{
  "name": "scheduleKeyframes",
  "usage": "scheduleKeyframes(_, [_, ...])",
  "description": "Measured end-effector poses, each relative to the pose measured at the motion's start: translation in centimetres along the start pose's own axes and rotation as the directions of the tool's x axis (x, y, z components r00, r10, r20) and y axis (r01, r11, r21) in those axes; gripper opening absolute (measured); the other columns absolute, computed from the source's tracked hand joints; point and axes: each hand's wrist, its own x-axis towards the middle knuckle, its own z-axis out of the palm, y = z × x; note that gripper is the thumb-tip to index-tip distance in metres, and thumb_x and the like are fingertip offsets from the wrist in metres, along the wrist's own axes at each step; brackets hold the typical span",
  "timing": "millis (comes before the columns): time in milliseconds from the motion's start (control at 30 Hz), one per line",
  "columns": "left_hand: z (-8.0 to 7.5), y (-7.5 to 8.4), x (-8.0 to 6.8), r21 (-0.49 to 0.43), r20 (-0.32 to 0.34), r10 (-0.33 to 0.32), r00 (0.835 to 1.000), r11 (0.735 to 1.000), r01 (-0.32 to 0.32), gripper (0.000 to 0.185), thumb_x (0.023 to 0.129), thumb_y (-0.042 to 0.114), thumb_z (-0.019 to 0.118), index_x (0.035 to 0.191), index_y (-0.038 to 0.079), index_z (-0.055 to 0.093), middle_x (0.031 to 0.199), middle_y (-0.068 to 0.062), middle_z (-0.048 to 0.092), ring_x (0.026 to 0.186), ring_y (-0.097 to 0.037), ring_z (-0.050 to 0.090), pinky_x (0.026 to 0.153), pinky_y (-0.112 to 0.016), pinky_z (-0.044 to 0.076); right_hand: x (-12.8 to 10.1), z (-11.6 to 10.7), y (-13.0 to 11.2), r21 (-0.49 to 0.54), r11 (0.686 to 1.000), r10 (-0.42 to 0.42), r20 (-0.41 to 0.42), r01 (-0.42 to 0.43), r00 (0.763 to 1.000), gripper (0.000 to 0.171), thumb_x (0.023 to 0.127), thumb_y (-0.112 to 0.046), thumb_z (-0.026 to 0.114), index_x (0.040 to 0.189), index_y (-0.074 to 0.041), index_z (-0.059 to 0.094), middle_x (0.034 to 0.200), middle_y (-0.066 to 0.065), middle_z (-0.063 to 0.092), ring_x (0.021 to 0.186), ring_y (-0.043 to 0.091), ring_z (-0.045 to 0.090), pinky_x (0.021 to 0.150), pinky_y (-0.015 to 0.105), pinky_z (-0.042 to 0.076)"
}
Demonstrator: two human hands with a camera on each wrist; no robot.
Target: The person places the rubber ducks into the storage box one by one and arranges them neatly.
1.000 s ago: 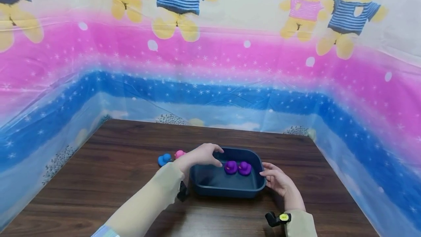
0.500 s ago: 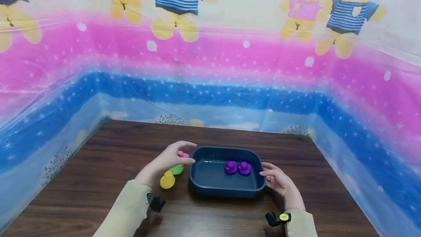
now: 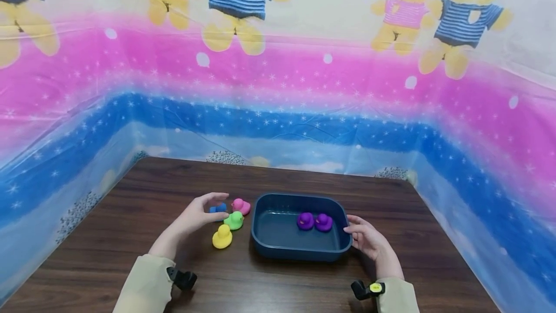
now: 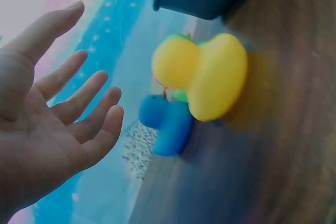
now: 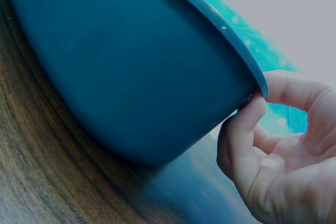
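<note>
On the wood-grain tabletop before me: one dark blue tub, rounded at the corners, its right end pinched at the rim by the right hand, with two purple ducks side by side inside. To the tub's left, four loose toys: pink duck, blue duck, green duck, yellow duck. One left hand, fingers parted, holding nothing, near the blue duck.

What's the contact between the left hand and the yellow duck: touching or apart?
Apart. The left wrist view shows it: a strip of patterned backdrop is visible between the left hand and the yellow duck.
</note>
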Motion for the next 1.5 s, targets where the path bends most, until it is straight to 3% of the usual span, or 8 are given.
scheduleKeyframes(467, [0.1,-2.2,-1.3,0.050,0.045,-0.071,0.996,0.996,0.068,0.063,0.087,0.028,0.074,0.140,0.003,0.050,0.145,-0.022,0.047,0.133,-0.043,0.040,0.107,-0.066,0.031,-0.1,0.0,0.3,0.027,1.000,-0.001,-0.005,0.001,1.000,0.033,0.094,0.002,0.049,0.124,-0.010,0.040,0.092,-0.006,0.069,0.077,0.004,0.069,0.073,0.021,0.055])
scheduleKeyframes(867, [1.0,-3.4,-1.7,0.029,0.084,-0.076,0.994,0.997,0.074,0.063,0.084,0.023,0.077,0.136,-0.004,0.052,0.135,-0.023,0.055,0.119,-0.037,0.053,0.101,-0.055,0.044,-0.2,0.2,0.1,0.028,1.000,0.002,0.002,-0.002,1.000,0.030,0.094,0.002,0.050,0.119,-0.013,0.042,0.092,-0.007,0.069,0.077,0.004,0.069,0.073,0.021,0.055])
scheduleKeyframes(1300, [1.7,-3.2,-1.5,0.067,0.020,-0.177,0.984,0.982,0.176,0.054,0.080,0.018,0.081,0.125,-0.004,0.062,0.119,-0.016,0.063,0.109,-0.030,0.056,0.095,-0.049,0.047,-0.1,0.0,0.1,0.034,0.999,-0.010,0.019,0.009,1.000,0.028,0.095,0.002,0.049,0.117,-0.014,0.044,0.092,-0.006,0.071,0.077,0.004,0.069,0.073,0.021,0.055])
scheduleKeyframes(1500, [1.9,-3.2,-1.5,0.085,0.019,-0.188,0.982,0.979,0.186,0.049,0.080,0.018,0.080,0.121,-0.004,0.065,0.119,-0.018,0.063,0.113,-0.034,0.055,0.097,-0.053,0.045,-0.1,0.1,0.0,0.038,0.999,-0.007,0.027,0.006,1.000,0.029,0.095,0.001,0.049,0.119,-0.013,0.043,0.091,-0.007,0.070,0.077,0.004,0.069,0.073,0.021,0.055])
